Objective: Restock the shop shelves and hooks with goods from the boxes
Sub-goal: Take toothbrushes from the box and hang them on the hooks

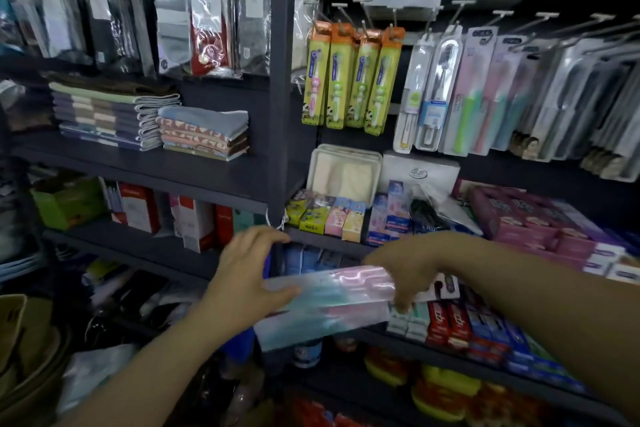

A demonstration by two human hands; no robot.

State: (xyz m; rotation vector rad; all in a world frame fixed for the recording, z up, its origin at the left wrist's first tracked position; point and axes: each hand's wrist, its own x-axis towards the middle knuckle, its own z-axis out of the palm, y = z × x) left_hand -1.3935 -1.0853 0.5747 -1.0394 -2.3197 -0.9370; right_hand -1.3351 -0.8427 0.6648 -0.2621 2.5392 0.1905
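A long clear pack of pink and teal toothbrushes (pixel 329 302) lies flat between both my hands at waist height, in front of the shelving. My left hand (pixel 247 276) grips its left end, thumb on top. My right hand (pixel 401 274) curls over its right end from above. Higher up on the right, hooks (pixel 502 15) carry hanging toothbrush packs (pixel 485 94); the yellow children's toothbrush packs (pixel 349 80) hang to their left.
A dark upright post (pixel 282 80) splits the shelving. Folded towels (pixel 114 114) and bagged socks (pixel 207 28) fill the left bay. Toothpaste boxes (pixel 519 222) crowd the right shelves. A cardboard box (pixel 14 322) stands at lower left.
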